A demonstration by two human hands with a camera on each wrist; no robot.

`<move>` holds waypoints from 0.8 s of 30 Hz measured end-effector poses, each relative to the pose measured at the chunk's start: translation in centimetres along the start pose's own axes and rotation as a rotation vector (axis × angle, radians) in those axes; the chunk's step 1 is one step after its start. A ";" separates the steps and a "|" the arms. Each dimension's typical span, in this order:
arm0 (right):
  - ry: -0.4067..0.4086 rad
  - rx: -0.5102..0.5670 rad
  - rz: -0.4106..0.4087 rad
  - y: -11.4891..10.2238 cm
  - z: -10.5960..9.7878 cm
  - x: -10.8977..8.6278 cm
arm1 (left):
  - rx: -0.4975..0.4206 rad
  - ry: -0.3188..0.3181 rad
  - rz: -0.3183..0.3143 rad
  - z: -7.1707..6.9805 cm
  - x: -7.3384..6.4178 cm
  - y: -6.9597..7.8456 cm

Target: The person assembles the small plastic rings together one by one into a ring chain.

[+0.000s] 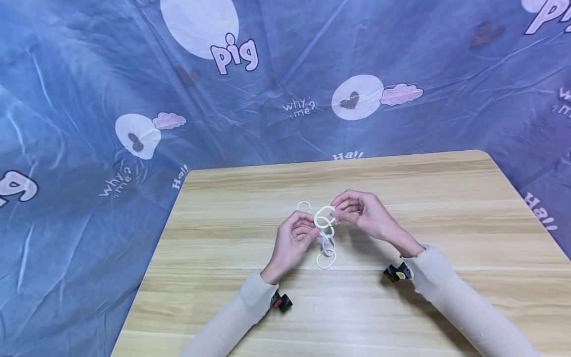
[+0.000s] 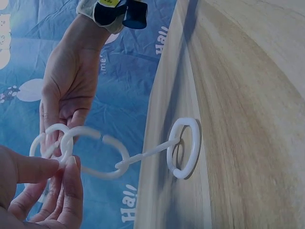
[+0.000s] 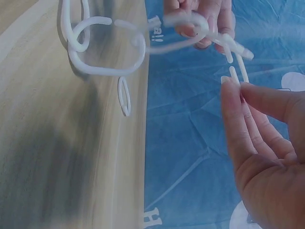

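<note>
My left hand (image 1: 295, 242) pinches one of several white plastic chain links between thumb and forefinger. My right hand (image 1: 367, 214) pinches an oval white link (image 3: 242, 67), which has a small gap in its side. In the head view this upper link (image 1: 317, 213) overlaps the link beside my left fingertips. From the left hand a linked chain runs down, and its lowest link (image 2: 197, 148) reaches the table. A separate white link (image 1: 304, 203) lies behind the left hand, partly hidden by it. Whether the two held links are joined is unclear.
The wood-grain table (image 1: 214, 277) extends around both hands. A blue printed cloth (image 1: 267, 124) hangs behind and beside it. Small black devices sit on both wrists, one (image 1: 281, 301) on the left and one (image 1: 397, 272) on the right.
</note>
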State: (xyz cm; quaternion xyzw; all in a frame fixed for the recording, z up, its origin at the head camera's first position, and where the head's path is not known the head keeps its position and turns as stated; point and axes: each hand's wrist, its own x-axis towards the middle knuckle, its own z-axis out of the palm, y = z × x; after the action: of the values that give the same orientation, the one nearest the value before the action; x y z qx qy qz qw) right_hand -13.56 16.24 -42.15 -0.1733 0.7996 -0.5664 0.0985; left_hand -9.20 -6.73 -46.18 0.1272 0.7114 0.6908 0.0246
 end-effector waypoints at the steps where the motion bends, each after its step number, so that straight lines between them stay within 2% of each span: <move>1: -0.002 0.001 -0.001 0.0 0.0 0.0 | 0.000 -0.003 -0.001 0.0 0.0 0.0; 5: -0.006 0.002 -0.003 0.0 0.0 0.0 | 0.002 -0.015 -0.006 0.2 0.0 0.1; 15: 0.038 -0.028 -0.014 0.2 -0.6 0.1 | 0.002 0.014 -0.027 0.2 0.1 0.0; 24: 0.040 -0.031 -0.043 0.0 -0.7 0.2 | 0.032 -0.013 -0.027 -0.2 0.4 -0.4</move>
State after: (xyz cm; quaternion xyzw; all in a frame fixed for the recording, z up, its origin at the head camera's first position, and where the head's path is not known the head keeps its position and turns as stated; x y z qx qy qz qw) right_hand -13.98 16.80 -41.90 -0.1807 0.8061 -0.5595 0.0678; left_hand -9.66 -6.82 -46.48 0.1225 0.7238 0.6780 0.0362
